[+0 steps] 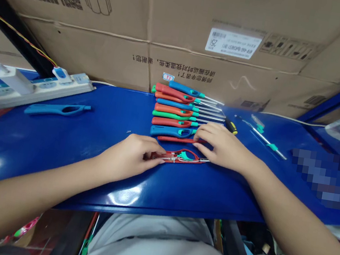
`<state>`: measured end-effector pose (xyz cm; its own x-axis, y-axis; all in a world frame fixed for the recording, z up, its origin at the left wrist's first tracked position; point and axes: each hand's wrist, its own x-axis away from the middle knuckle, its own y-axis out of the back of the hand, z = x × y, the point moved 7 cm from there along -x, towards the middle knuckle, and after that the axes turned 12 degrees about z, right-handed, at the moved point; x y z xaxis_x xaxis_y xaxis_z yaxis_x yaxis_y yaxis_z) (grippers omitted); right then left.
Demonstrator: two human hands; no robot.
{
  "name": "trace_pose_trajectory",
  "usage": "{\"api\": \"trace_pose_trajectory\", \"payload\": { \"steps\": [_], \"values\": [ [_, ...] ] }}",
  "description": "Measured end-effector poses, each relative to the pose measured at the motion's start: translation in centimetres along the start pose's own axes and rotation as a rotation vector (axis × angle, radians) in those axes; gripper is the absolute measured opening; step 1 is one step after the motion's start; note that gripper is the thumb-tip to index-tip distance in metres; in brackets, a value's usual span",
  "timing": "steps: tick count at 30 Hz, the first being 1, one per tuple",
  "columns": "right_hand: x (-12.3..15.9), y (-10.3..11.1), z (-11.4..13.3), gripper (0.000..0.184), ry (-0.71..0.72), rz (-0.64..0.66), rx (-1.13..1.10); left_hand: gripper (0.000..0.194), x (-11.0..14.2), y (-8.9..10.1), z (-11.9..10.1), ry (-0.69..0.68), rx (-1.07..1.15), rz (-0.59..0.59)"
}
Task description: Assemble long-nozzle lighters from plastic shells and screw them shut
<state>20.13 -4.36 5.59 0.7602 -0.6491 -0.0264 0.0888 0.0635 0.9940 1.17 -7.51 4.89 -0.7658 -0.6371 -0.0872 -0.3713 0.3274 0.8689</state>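
An opened red stick lighter lies on the blue table, its inner parts and a green trigger showing. My left hand is closed around its left end, thumb at the near side and fingers at the far side. Just beyond it lies the loose red half shell of a lighter. My right hand has its fingertips closed on the right end of that half shell, which they partly hide. Behind is a stacked row of red, blue and green lighters, among them a blue lighter, metal tubes pointing right.
A blue lighter shell lies at left, near a white power strip. Right of the row are a yellow-black screwdriver handle and a metal tube with green parts. A large cardboard box stands behind the table.
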Motion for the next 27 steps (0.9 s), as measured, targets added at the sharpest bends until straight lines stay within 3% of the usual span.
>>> {"api": "trace_pose_trajectory", "payload": {
  "steps": [5, 10, 16, 18, 22, 27],
  "values": [
    [0.3, 1.3, -0.4, 0.017, -0.101, -0.172, -0.039, 0.02, 0.5, 1.4, -0.8, -0.096, -0.113, -0.14],
    [0.4, 0.8, -1.3, 0.016, -0.214, -0.263, -0.385, 0.029, 0.7, 2.3, -1.2, -0.21, -0.286, -0.257],
    [-0.4, -1.9, -1.9, 0.023, -0.311, -0.149, -0.885, 0.032, 0.4, 1.8, -0.5, -0.221, -0.274, -0.229],
    [-0.6, -2.3, -1.8, 0.025, -0.308, -0.11, -0.957, 0.03, 0.4, 1.6, -0.5, -0.222, -0.266, -0.219],
    [-0.4, -1.6, -1.2, 0.025, -0.258, -0.123, -0.835, 0.028, 0.4, 1.4, -0.7, -0.215, -0.253, -0.2],
    [0.0, -0.1, 0.6, 0.035, -0.049, -0.108, -0.53, 0.028, 0.4, 1.4, -0.6, -0.181, -0.212, -0.193]
  ]
}}
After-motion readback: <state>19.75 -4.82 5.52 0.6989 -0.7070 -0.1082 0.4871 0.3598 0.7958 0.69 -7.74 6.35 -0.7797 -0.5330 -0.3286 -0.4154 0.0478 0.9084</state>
